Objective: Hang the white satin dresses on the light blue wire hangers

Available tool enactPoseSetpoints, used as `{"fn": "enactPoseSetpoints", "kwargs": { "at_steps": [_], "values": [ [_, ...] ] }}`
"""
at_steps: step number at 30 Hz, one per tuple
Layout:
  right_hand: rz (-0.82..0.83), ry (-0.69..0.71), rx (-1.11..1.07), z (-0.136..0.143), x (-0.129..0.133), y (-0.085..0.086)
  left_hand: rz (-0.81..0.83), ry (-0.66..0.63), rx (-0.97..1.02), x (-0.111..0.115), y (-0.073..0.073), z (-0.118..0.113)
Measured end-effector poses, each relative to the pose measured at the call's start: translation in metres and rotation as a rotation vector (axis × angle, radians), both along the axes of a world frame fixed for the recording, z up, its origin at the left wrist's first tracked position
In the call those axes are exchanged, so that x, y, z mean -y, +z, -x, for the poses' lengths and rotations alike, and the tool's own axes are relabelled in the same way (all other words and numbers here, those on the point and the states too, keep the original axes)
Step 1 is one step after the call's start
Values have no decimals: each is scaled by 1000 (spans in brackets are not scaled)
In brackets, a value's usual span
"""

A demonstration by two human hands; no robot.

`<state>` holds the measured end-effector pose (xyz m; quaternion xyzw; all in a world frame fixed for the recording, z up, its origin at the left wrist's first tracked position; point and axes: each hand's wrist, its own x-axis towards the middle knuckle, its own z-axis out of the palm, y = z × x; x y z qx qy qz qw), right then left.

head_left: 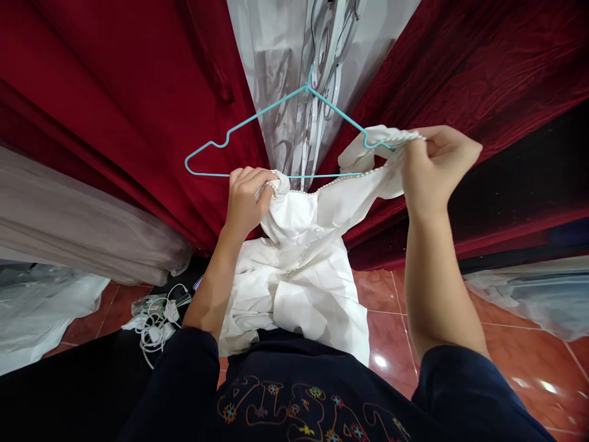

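Observation:
A white dress (pixel 317 276) with a pearl-trimmed neckline hangs down in front of my body. My left hand (pixel 248 196) grips its left shoulder, just below the lower bar of a light-blue hanger (pixel 267 109). On the other side, my right hand (pixel 435 162) pinches the right shoulder strap and stretches it outward. The hanger's right end passes into that strap, while its left end is bare. The hanger's hook is up by a white metal frame with curls.
Dark red curtains (pixel 138 92) hang on both sides of the white metal frame (pixel 322 92). White cables (pixel 156 328) lie on a black surface at the lower left. Sheer pale fabric (pixel 529 294) lies at the right above red floor tiles (pixel 377 344).

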<state>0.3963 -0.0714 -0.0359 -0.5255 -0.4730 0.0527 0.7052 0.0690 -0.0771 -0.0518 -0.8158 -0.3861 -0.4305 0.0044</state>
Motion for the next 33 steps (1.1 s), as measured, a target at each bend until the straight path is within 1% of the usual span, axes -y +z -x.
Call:
{"fn": "enactPoseSetpoints", "kwargs": {
  "at_steps": [2,4,6,7,9,10,12,14,17,19,21,22,24,25,27,28,29,30,31,33],
  "values": [
    [-79,-83,-112,-13,-5,-15,1,2,-1,-1,1,0],
    [-183,-178,-162,-22,-3,-38,12,9,-9,-1,2,0],
    [-278,-279,-173,-25,7,-64,25,16,-13,0,1,-2],
    [-300,-316,-162,-24,15,-76,32,17,-13,0,0,-3],
    [-274,-308,-57,-15,33,-91,41,17,-10,1,-2,-6],
    [-248,-267,38,-9,42,-93,47,15,-8,1,-4,-8],
    [-210,-144,246,5,54,-89,55,16,-3,-1,-7,-12],
    [-189,5,390,21,56,-76,58,16,-3,-2,-9,-16],
    [-107,253,439,45,42,-58,65,-5,-15,-2,-11,-19],
    [-58,347,416,58,31,-54,56,-42,-17,1,-14,-18],
    [-51,346,376,67,25,-56,14,-45,21,8,-23,-13],
    [-54,331,363,69,24,-57,-27,-14,68,13,-30,-8],
    [-65,309,361,68,24,-59,-100,118,217,23,-47,5],
    [-71,307,368,66,25,-59,-113,199,327,26,-57,13],
    [-83,305,373,60,27,-58,15,339,591,28,-74,30],
    [-82,302,372,57,27,-57,104,398,722,26,-80,39],
    [-77,298,371,54,28,-55,183,446,830,22,-84,48],
    [-71,293,371,52,28,-54,239,477,914,15,-84,57],
    [-64,288,375,51,28,-53,259,490,963,7,-81,64],
    [-50,278,394,50,29,-52,257,455,1002,-12,-67,78]
  ]
}}
